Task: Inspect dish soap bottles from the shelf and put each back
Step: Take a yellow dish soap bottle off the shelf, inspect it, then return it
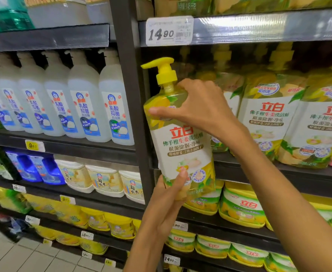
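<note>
- Two hands hold one yellow pump bottle (180, 138) at the centre of the frame, in front of the dark shelf upright (130, 91) and clear of any shelf board.
- Right hand (198, 107), entering from the lower right: we see its fingers curled over the bottle's shoulder just below the yellow pump head (164, 72), the forefinger stretched across the upper front.
- Left hand (170, 195), rising from the bottom centre: it cups the base, with the thumb pressed on the lower label.
- Handling, as we judge it: the bottle looks full, so fairly heavy — hence a support under the base. The clear plastic wall probably gives a little under a squeeze, and the glossy label may be slippery.
- Where to take hold: we would keep to the shoulder and the base; the pump neck is thin and the head may turn or depress, so it is a poor handle.
- Return place: matching bottles (271, 114) stand at the right centre, on the shelf under the price tag (169, 31) — a gap at their left end seems to be the slot.
- White bottles (86, 112) fill the left bay; they play no part here.
</note>
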### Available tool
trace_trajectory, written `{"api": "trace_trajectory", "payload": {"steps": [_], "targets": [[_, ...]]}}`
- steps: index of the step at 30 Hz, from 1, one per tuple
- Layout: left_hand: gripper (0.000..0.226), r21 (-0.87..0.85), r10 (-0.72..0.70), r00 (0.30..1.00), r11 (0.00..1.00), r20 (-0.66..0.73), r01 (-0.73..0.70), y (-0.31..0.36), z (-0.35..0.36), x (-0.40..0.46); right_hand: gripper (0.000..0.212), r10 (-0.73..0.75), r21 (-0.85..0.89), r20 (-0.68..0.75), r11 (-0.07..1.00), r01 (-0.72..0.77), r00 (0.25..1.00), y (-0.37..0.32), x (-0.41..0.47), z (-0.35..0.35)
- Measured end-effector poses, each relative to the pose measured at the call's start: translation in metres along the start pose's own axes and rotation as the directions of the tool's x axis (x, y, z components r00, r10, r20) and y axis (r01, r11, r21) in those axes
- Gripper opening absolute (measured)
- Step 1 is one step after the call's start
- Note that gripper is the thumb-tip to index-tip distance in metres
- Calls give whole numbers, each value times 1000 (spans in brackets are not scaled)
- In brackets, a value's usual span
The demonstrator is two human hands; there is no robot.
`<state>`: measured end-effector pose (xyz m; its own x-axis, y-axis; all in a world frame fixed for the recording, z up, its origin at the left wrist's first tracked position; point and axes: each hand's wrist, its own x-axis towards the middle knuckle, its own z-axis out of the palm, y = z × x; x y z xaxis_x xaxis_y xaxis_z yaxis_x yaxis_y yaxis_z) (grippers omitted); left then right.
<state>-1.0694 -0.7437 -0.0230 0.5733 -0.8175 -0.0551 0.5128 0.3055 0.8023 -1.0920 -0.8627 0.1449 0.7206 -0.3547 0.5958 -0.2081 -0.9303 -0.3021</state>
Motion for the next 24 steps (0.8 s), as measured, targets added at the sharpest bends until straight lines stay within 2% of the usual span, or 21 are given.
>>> {"api": "trace_trajectory", "payload": {"steps": [1,2,4,5,7,9,11,14,17,21,24], "targets": [[65,28,-4,1000,1000,16,3,2,-4,-3,74,48,170,21,984,-50,999,5,-3,-1],[68,63,-8,1000,998,23,6,6,-7,-6,71,90,379,61,919,-107,994,10,-8,-3],[74,132,-23,999,991,24,19,16,-14,-11,62,135,717,143,669,-197,980,19,-21,1],[74,179,-36,999,983,25,31,20,-17,-14,58,165,802,166,551,-231,972,23,-26,6],[72,332,-69,997,942,27,56,27,-22,-20,52,237,885,177,387,-260,955,25,-35,17],[73,494,-106,994,866,16,84,29,-26,-25,48,301,924,156,291,-246,941,22,-41,24],[75,582,-127,992,809,28,87,28,-30,-28,47,325,950,158,207,-234,932,21,-45,26],[73,608,-76,995,794,67,20,31,-29,-31,49,317,964,185,127,-235,930,23,-46,25],[67,522,75,996,848,39,-84,27,-20,-29,53,294,964,234,54,-260,927,21,-46,22],[64,426,226,974,881,4,-206,13,-10,-26,65,313,961,186,141,-239,931,16,-46,14],[85,387,274,961,890,-25,-243,18,-10,-23,64,253,965,137,184,-187,958,15,-55,11]]}}
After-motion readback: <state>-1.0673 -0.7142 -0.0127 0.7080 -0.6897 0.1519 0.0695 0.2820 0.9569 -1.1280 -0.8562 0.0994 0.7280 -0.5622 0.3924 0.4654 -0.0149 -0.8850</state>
